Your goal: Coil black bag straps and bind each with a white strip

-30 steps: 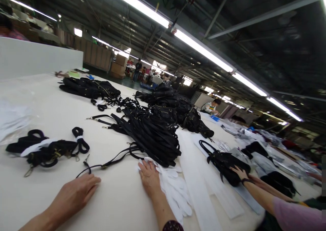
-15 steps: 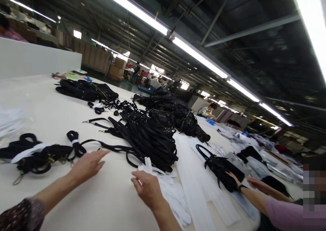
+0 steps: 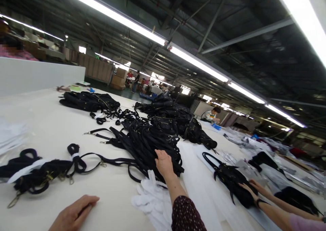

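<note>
My right hand (image 3: 163,162) reaches onto the near side of a heap of black straps (image 3: 142,139), fingers extended over them with nothing visibly gripped. Low on the white table, my left hand (image 3: 76,211) holds nothing; its fingers are stretched out and its thumb lies a little apart. Beyond it are a black strap bundle (image 3: 75,158) with a white band and a larger banded bundle (image 3: 48,171) with metal clips. Beside my right forearm lie soft white glove-like pieces (image 3: 150,197), partly covered by the arm.
Black bags (image 3: 175,115) are piled behind the straps, with more black bags (image 3: 89,100) at the far left. At the right, a co-worker's hands (image 3: 251,190) touch a black handbag (image 3: 231,180). White sheet strips (image 3: 203,187) lie between us.
My right hand has moved forward from the white pieces onto the strap heap. My left hand has drawn back toward me from the small strap bundle. The view has tilted slightly upward.
</note>
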`<action>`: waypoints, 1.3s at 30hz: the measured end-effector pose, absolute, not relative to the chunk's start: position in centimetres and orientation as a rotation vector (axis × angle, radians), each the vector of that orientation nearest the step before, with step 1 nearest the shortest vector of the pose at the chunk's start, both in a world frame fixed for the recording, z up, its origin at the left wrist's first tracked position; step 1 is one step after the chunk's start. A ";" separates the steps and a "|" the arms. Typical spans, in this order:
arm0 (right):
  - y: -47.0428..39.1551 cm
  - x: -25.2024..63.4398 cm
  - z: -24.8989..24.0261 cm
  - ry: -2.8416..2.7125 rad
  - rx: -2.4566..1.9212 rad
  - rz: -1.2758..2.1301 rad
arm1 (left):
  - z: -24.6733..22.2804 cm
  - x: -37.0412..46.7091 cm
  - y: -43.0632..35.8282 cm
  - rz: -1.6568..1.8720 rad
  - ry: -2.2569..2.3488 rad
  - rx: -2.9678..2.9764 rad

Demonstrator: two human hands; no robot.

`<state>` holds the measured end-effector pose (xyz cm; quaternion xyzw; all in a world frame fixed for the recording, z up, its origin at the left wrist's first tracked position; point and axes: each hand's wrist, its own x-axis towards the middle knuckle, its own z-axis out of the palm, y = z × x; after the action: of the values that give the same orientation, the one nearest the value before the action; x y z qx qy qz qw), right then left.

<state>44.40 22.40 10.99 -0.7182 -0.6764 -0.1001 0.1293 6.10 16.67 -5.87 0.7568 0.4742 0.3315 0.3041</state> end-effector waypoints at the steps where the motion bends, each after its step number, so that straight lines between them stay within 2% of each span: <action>1: 22.8 44.4 11.0 -1.957 -2.109 -0.283 | -5.9 6.1 16.6 0.872 1.258 2.005; 6: 23.7 44.4 12.0 -1.920 -2.167 -0.187 | -6.3 6.1 16.6 0.886 1.268 1.979; 12: 23.4 43.7 15.4 -1.733 -2.026 0.017 | -6.1 6.3 17.0 0.894 1.219 1.970; 21: 25.4 39.5 24.6 -1.386 -1.391 0.515 | -5.5 6.4 16.6 0.925 1.233 1.968; 30: 22.6 32.5 30.3 -0.966 -0.822 0.979 | -5.3 6.5 16.3 1.018 1.213 1.966; 34: 19.8 28.3 30.2 -0.844 -0.715 1.029 | -4.7 6.3 15.9 1.050 1.234 1.866; 39: 13.9 21.3 24.3 -0.710 -0.705 1.154 | -2.8 6.2 16.1 1.014 1.173 1.682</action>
<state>21.30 13.91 24.26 -0.3191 -0.3215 0.5227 0.7222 6.16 16.11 -2.82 0.6692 0.4666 0.4034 0.4144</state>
